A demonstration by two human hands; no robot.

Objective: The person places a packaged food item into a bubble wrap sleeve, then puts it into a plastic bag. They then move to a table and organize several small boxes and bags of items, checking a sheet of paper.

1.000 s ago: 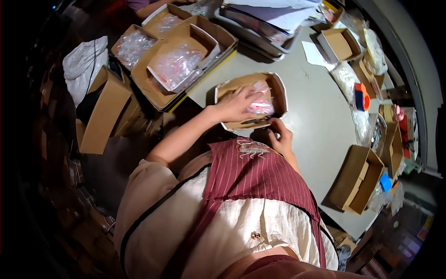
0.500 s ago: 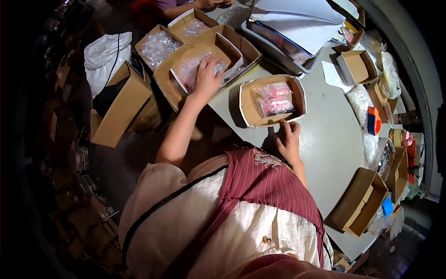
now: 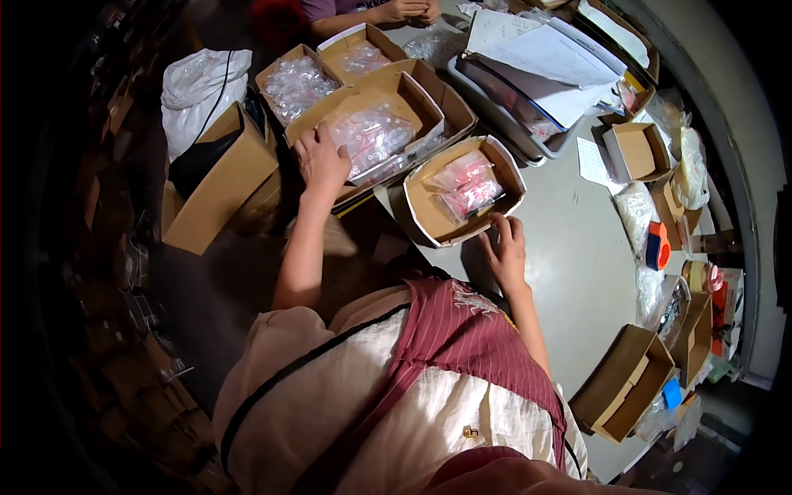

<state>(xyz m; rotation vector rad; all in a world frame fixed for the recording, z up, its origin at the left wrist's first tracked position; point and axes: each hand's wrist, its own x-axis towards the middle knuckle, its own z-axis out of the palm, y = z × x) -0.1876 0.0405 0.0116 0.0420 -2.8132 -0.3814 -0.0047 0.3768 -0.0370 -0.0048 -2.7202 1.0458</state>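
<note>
My left hand [image 3: 323, 163] is at the near left end of a shallow cardboard tray [image 3: 422, 101], its fingers curled over the edge. Small clear plastic bags with pinkish contents [image 3: 371, 136] fill the tray, which sits inside a larger cardboard box [image 3: 462, 115]. Fingers apart, my right hand [image 3: 507, 257] has its fingertips at the near wall of a smaller open carton [image 3: 419, 205]. Inside that carton lie clear packets with red and pink contents [image 3: 469, 183]; one has a dark strip along its edge.
Behind the tray are two boxes of clear bags [image 3: 299, 87] [image 3: 363, 58]. Another person's hands [image 3: 412, 11] show at the far edge. A grey bin [image 3: 540, 148] holds papers. Empty cartons [image 3: 623, 384] and an orange-and-blue tape dispenser [image 3: 658, 246] line the right side.
My left hand has moved from over the bags to the tray's near left edge, uncovering the bags. The smaller carton has turned and shifted slightly left, with my right hand still beside it.
</note>
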